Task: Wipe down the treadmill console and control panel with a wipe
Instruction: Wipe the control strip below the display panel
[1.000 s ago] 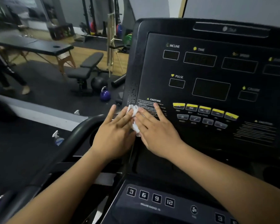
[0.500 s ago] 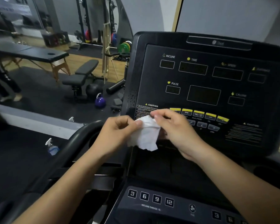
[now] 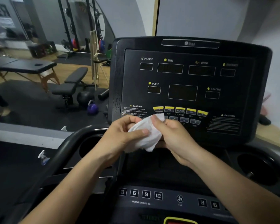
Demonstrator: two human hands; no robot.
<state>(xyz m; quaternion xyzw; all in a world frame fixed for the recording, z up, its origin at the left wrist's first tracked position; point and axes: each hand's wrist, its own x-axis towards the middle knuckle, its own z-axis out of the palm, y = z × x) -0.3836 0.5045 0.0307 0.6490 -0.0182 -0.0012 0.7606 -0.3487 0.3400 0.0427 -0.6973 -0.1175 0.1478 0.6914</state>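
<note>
A purple kettlebell (image 3: 92,108) sits on the gym floor. The left hand (image 3: 122,135) pinches the crumpled white wipe (image 3: 146,138), thumb on top. The right hand (image 3: 176,136) grips its other side. Both hands hold it before the console (image 3: 249,94) button row, above the control panel (image 3: 166,199).

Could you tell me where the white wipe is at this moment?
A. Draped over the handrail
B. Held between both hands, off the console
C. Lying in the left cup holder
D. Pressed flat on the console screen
B: the left hand and right hand both pinch the white wipe in the air in front of the console.
</note>
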